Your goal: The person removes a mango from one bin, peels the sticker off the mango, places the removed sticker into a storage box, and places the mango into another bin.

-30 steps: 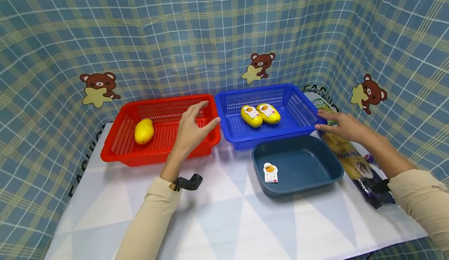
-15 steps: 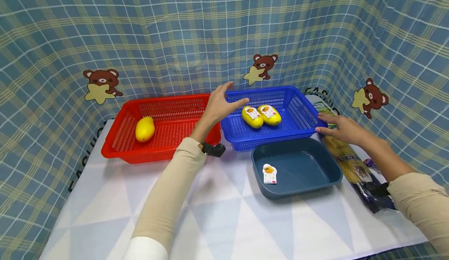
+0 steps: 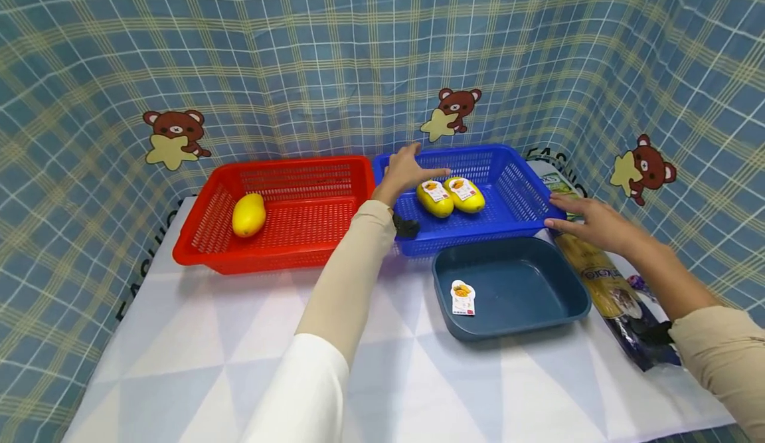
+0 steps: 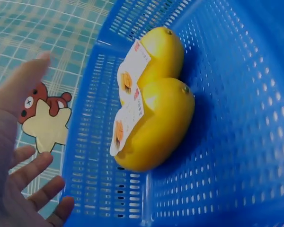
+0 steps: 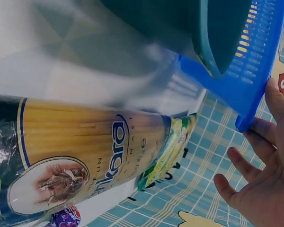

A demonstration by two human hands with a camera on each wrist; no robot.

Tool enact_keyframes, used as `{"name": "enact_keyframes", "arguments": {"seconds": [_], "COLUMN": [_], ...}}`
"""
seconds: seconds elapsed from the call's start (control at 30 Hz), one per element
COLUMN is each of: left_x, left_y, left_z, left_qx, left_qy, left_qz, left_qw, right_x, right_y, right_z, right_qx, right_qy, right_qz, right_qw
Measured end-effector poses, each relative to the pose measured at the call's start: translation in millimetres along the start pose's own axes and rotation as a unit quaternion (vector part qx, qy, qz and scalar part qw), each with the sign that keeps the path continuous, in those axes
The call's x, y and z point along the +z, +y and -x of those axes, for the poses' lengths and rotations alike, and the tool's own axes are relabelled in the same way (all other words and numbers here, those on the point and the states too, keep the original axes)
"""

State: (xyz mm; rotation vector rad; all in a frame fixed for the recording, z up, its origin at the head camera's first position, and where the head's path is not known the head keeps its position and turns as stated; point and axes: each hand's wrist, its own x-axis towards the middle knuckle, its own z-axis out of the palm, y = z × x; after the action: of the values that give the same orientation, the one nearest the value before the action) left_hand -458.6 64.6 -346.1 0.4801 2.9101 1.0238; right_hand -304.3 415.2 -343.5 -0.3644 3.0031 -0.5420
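Two yellow mangoes (image 3: 435,198) with white picture labels lie side by side in the blue basket (image 3: 442,234). My left hand (image 3: 403,174) is over the basket's left part, fingers spread and thumb pointing towards the fruit. In the left wrist view, a gap separates this left hand (image 4: 23,156) from the mangoes (image 4: 156,123), and it holds nothing. My right hand (image 3: 603,225) touches the basket's right front corner. The right wrist view shows the thumb and index finger of the right hand (image 5: 260,175) at the blue rim, the other fingers loosely extended.
A red basket (image 3: 221,257) with one yellow mango (image 3: 248,215) stands at left. In front of the blue basket is a dark teal tub (image 3: 508,323) with a loose label (image 3: 463,298) inside. A pasta packet (image 3: 603,283) lies under the right arm. Checked cloth (image 3: 335,64) hangs behind.
My left hand has moved right, from over the red basket to over the blue basket near the mangoes. The right hand has stayed at the blue basket's corner.
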Motion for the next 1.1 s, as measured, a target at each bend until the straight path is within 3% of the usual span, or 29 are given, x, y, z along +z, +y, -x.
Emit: {"name": "enact_keyframes", "arguments": {"seconds": [0.2, 0.37, 0.63, 0.73, 0.9, 1.1], "left_x": [9.1, 16.0, 27.9, 30.6, 32.5, 22.5], "left_y": [-3.6, -10.6, -12.9, -9.3, -1.9, 7.0], "left_z": [-0.1, 1.2, 0.6, 1.8, 0.9, -6.9], "left_qx": [0.021, -0.006, -0.034, -0.030, -0.017, -0.003], "left_qy": [-0.057, -0.109, -0.194, -0.189, -0.154, -0.135], "left_qz": [-0.090, -0.108, -0.160, -0.170, -0.172, -0.152], "left_qw": [0.9941, 0.9882, 0.9673, 0.9667, 0.9728, 0.9790], "right_x": [13, 16, 14, 15, 16, 8], "right_y": [-1, -3, -3, -3, -2, 0], "right_z": [6, 8, 8, 7, 7, 5], "right_qx": [0.021, 0.024, 0.029, 0.029, 0.018, 0.019], "right_qy": [-0.001, 0.002, 0.003, 0.006, 0.015, 0.023], "right_qz": [-0.011, -0.016, -0.006, -0.010, -0.021, -0.014], "right_qw": [1.000, 1.000, 1.000, 1.000, 1.000, 0.999]}}
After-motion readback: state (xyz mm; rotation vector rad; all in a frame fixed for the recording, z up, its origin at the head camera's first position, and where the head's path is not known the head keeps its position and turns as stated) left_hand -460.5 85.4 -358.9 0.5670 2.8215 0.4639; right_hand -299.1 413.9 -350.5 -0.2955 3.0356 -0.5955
